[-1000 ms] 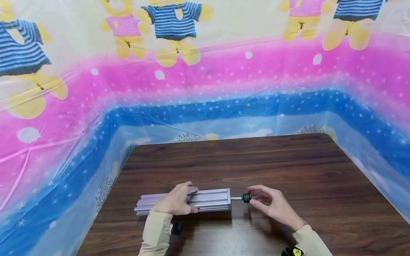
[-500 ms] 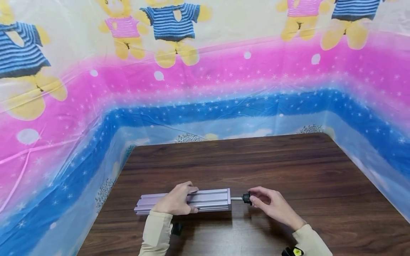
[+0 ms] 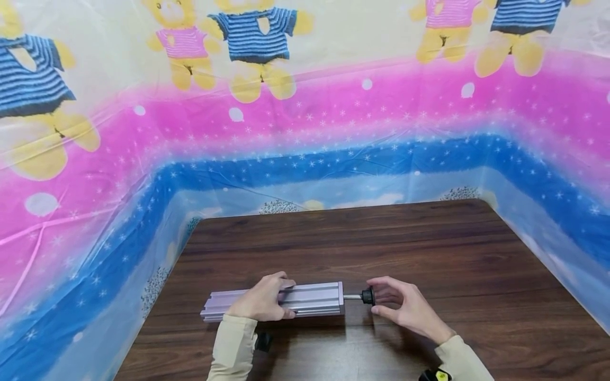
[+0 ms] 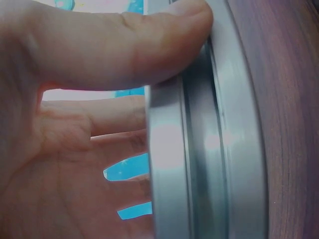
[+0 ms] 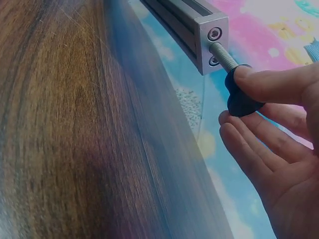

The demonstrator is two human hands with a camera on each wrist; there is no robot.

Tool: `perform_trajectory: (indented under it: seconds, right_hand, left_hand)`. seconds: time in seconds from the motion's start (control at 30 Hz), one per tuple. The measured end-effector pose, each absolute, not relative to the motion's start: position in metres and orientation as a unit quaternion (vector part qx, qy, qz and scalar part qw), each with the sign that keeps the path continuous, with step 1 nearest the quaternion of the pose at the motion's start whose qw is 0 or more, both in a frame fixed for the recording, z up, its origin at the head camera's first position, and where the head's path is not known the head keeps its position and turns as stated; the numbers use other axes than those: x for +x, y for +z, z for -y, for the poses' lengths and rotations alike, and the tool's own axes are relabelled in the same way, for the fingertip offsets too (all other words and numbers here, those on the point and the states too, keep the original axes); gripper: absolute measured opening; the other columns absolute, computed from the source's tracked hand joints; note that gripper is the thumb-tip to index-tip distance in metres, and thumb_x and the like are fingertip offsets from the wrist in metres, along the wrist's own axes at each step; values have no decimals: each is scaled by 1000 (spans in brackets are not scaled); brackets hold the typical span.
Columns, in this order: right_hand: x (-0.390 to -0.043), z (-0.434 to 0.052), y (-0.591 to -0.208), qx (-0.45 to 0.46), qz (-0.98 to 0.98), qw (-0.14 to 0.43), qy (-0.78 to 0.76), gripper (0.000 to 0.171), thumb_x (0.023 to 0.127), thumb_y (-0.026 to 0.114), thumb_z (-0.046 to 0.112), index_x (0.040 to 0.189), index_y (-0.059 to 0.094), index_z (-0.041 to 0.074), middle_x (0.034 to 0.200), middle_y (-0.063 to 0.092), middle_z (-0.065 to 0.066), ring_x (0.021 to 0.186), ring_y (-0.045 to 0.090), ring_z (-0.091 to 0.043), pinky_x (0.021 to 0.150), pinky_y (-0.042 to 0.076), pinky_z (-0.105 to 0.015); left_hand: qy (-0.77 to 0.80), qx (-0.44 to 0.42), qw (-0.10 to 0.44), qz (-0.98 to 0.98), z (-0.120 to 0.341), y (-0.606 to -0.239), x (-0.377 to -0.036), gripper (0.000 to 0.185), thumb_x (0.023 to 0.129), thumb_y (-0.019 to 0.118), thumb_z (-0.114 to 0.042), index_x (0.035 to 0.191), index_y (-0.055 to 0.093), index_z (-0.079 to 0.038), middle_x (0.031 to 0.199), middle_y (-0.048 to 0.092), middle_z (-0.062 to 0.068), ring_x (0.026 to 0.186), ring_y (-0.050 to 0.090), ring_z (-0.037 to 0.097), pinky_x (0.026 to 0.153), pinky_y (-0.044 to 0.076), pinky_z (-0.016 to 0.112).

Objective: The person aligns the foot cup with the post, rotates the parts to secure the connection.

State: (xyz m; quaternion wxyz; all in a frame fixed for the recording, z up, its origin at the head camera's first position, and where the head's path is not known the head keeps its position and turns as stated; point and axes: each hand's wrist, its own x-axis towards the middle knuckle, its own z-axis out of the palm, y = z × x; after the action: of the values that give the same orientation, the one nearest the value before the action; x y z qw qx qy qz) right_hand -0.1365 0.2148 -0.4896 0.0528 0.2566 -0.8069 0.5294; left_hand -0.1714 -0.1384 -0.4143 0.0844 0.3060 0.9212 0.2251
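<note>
Head view: I am sitting at a dark wood table point(image 3: 429, 248) w/ an aluminium profile point(image 3: 314, 299) lying flat on it, lengthwise from left to right, near the front edge. My left hand point(image 3: 263, 301) is resting on top of the profile, approx. at its middle. The fingers are curling over the far side and the thumb is pressing the near side, so I am gripping the bar and holding it down on the table.

From the right end face of the profile a threaded rod point(image 3: 351, 297) is sticking out, w/ a black knob point(image 3: 367, 296) at its tip. My right hand point(image 3: 405, 309) is at this knob. In the right wrist view the thumb point(image 5: 279, 82) is lying on top of the knob point(image 5: 241, 97) and the other fingers point(image 5: 249, 149) are stretching loosely below it, slightly apart from it. So I am touching the knob w/ the thumb; I cannot tell if a second finger is pinching it from behind.

In the left wrist view my thumb point(image 4: 124, 50) is pressing on the edge of the profile point(image 4: 199, 164), and the grooves of the profile are running along the picture.

Behind the table a plastic sheet point(image 3: 305, 116) w/ pink and blue bands and teddy bears is hanging all around. Both my sleeves are beige.
</note>
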Motion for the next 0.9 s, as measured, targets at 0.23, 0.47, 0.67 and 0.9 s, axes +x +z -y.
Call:
perform_trajectory:
  seconds: [0.23, 0.47, 0.67, 0.9]
  right_hand:
    - [-135, -216, -486, 225, 820, 32, 525, 41, 94, 74, 22, 132, 63, 14, 114, 72, -6, 93, 72, -9, 81, 58, -29]
    - [-137, -215, -485, 211, 818, 3, 535, 36, 100, 66, 23, 127, 64, -1, 96, 76, -15, 79, 75, -21, 72, 60, -33]
    - [-137, -212, -483, 193, 814, -18, 548, 36, 103, 61, 23, 126, 64, -3, 90, 77, -11, 77, 75, -24, 73, 60, -35]
    - [-137, -212, -486, 201, 819, -23, 538, 42, 101, 63, 25, 134, 59, -2, 104, 74, -17, 84, 75, -21, 75, 60, -33]
  left_hand:
    - [214, 312, 83, -922, 137, -415, -172, 63, 75, 86, -21, 129, 66, 3, 112, 60, 11, 92, 58, 19, 85, 51, 43]
    - [225, 302, 92, -922, 137, -414, -172, 65, 75, 87, -19, 131, 64, 3, 121, 60, 16, 97, 60, 22, 89, 51, 46]
    - [229, 303, 90, -920, 138, -415, -172, 65, 75, 87, -19, 131, 64, 4, 121, 60, 18, 97, 60, 23, 90, 51, 47]
    - [213, 318, 76, -921, 139, -414, -174, 61, 75, 87, -20, 128, 66, 3, 105, 59, 7, 83, 52, 15, 77, 47, 35]
